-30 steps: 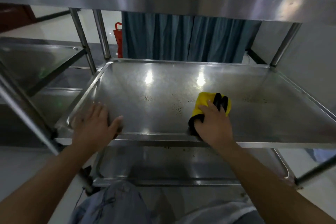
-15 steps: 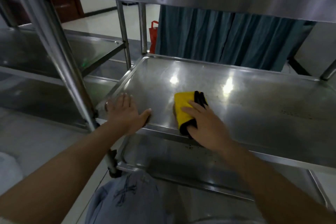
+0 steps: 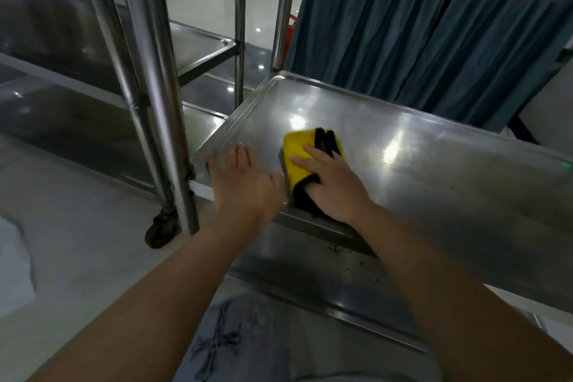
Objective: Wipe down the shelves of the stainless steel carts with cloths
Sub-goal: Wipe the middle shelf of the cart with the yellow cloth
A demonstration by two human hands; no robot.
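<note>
A folded yellow and black cloth (image 3: pixel 298 152) lies on the middle shelf (image 3: pixel 434 170) of a stainless steel cart, near its front left corner. My right hand (image 3: pixel 333 184) presses flat on the cloth with fingers straight. Just left of it, my left hand (image 3: pixel 245 183) rests palm down on the shelf's front left corner, fingers spread. Dark specks dot the shelf to the right and the lower shelf (image 3: pixel 325 273) below.
A second steel cart (image 3: pixel 93 49) stands to the left, its upright posts (image 3: pixel 148 80) and a caster (image 3: pixel 162 226) close to my left hand. Blue curtains (image 3: pixel 418 37) hang behind the cart. A red bag (image 3: pixel 290 31) sits by the far post. The floor is pale tile.
My right hand has slid the cloth leftward along the shelf toward the left hand, which stays on the front left corner. The view has swung left.
</note>
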